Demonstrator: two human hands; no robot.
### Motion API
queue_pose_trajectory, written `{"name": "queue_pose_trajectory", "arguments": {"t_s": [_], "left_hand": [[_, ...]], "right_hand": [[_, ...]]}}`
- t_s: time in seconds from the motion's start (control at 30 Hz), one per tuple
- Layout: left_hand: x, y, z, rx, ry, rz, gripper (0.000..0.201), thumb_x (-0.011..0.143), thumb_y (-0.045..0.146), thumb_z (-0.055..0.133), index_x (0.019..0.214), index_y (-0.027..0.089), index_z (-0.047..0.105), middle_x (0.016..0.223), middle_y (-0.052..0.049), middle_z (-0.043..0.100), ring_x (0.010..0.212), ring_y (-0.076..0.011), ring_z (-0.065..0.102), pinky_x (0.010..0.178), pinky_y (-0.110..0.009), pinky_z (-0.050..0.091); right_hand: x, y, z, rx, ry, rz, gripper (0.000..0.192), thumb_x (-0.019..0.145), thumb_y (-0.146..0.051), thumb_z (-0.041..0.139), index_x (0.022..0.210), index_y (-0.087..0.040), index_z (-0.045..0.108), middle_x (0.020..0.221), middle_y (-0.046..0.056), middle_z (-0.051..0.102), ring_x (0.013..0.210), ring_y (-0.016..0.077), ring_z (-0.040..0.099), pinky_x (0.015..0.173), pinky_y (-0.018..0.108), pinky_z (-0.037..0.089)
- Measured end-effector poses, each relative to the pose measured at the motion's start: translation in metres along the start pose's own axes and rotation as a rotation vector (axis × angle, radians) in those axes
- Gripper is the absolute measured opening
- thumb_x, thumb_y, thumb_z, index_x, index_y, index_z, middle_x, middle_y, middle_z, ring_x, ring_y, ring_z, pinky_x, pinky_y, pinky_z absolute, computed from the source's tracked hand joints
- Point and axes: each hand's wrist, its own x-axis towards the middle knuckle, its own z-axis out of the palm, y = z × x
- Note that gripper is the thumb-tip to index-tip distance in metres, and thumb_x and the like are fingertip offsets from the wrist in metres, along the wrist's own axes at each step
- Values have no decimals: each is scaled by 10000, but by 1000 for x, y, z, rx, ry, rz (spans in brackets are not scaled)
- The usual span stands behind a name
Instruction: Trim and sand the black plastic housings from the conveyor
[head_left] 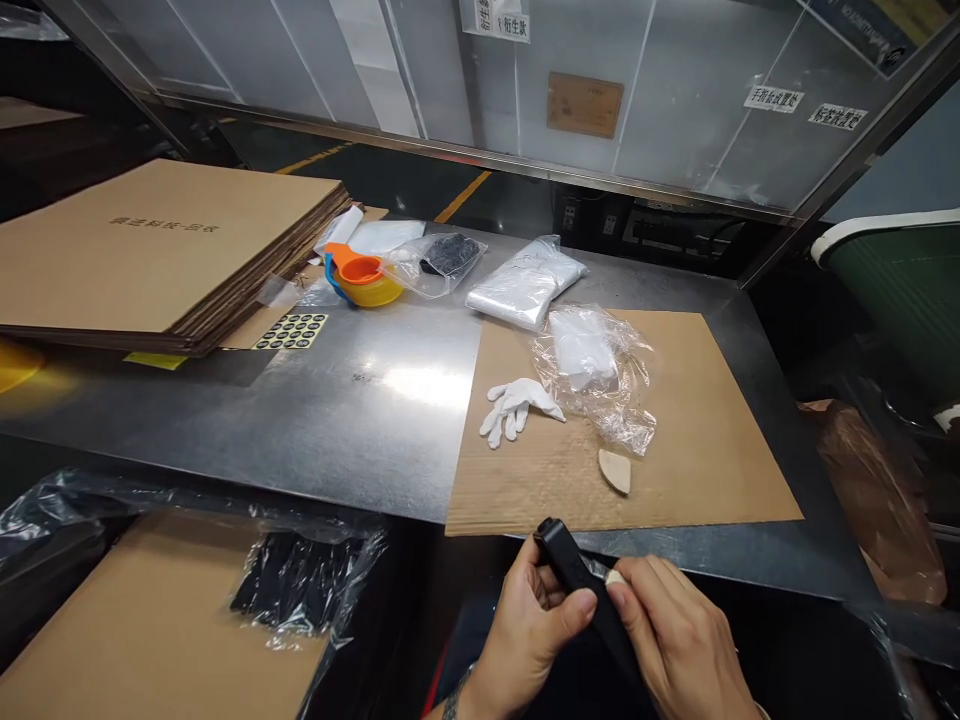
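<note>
In front of the table's near edge, my left hand [536, 625] is closed around a long black part [566, 560] with a blunt squared end. My right hand [679, 630] pinches a small off-white piece [614, 577] against the side of that part; what kind of piece it is, I cannot make out. The black part's lower end runs down between my hands and is partly hidden. Just beyond, on a cardboard sheet [712, 430], lie a beige wedge-shaped pad [615, 471], a white glove [517, 408] and a crumpled clear bag with white sheets [585, 350].
Flattened cardboard [172, 250] is stacked at the left of the metal table [375, 430]. Along the back are an orange and yellow tape dispenser [364, 275] and a white plastic packet [525, 282]. A plastic-lined box [150, 610] with black bagged items stands at lower left.
</note>
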Motion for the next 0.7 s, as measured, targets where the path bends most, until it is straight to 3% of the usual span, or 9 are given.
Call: {"name": "queue_pose_trajectory", "arguments": {"t_s": [0.23, 0.47, 0.7], "left_hand": [[0, -1, 1, -11, 44, -2, 478, 645, 322, 756, 1022, 172, 504, 865, -32, 645, 785, -129, 578, 708, -229, 440], [0, -2, 2, -13, 3, 37, 518, 666, 325, 735, 1083, 156, 480, 983, -97, 662, 880, -191, 607, 767, -289, 454], [1, -8, -1, -5, 26, 14, 462, 665, 300, 741, 1016, 164, 473, 949, -102, 678, 897, -221, 626, 802, -335, 463]], "right_hand": [[0, 0, 1, -35, 29, 2, 274, 941, -262, 332, 758, -217, 530, 618, 7, 542, 549, 146, 526, 505, 253, 349], [-2, 1, 4, -29, 51, 21, 296, 947, -274, 323, 749, -217, 535, 624, -4, 550, 553, 135, 522, 512, 242, 342], [-2, 12, 9, 87, -29, 136, 283, 951, -297, 323, 775, -231, 534, 647, -16, 576, 582, 130, 551, 538, 228, 364]]}}
